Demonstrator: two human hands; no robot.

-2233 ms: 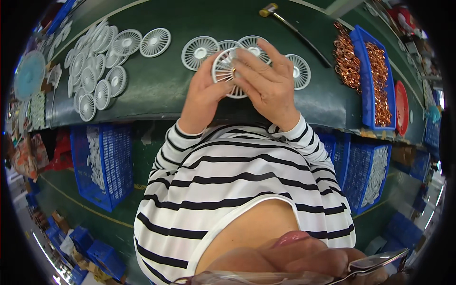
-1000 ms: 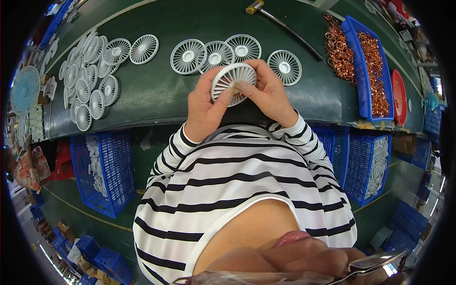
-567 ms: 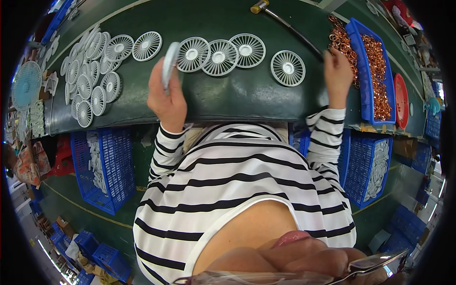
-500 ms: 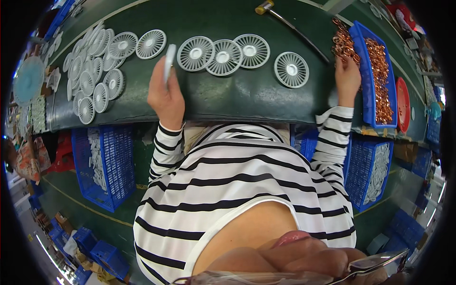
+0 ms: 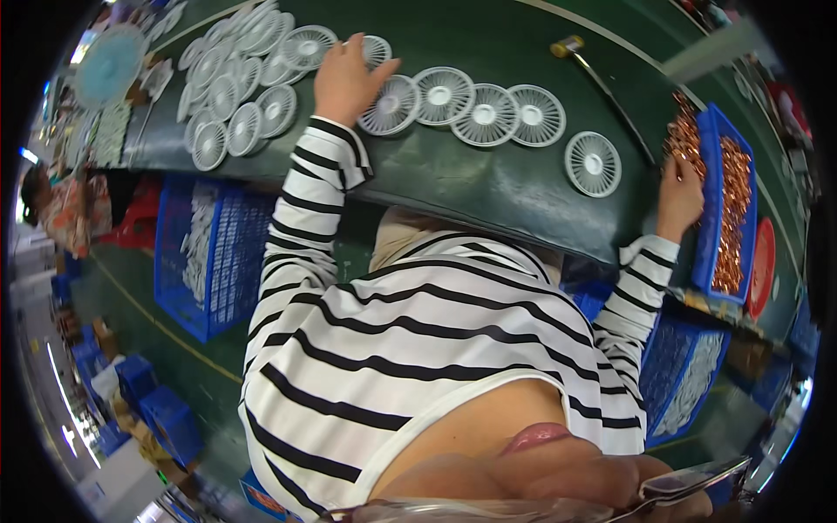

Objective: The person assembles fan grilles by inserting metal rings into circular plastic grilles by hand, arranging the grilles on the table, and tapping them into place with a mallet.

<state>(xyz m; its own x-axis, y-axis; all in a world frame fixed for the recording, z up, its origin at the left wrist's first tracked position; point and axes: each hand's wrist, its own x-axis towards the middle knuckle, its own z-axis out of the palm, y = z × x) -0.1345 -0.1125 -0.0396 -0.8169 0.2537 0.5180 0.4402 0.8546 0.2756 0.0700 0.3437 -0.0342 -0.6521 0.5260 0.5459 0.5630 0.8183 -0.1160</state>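
My left hand [image 5: 343, 84] is over the green worktable with its thumb spread from its fingers. It is beside a round white spoked plastic disc [image 5: 376, 50], partly hidden by the hand. Another white disc [image 5: 390, 105] lies just below the thumb. To its right, several more discs overlap in a row, and a single disc [image 5: 593, 164] lies apart. My right hand [image 5: 680, 199] has its fingers bent together at the near edge of a loose heap of copper-coloured metal pieces [image 5: 686, 131]. What is between those fingertips is too small to make out.
Piled white discs [image 5: 231, 78] cover the table's left side. A hammer [image 5: 610, 96] with a yellow head lies at the back right. Beyond the right hand stand a blue bin [image 5: 711, 218] of copper-coloured pieces and a red dish [image 5: 762, 270]. Blue crates [image 5: 231, 253] stand below the table.
The disc from my left hand now lies at the left end of the row. That hand has moved over toward another disc. My right hand stays at the copper-coloured heap. The whole view has turned.
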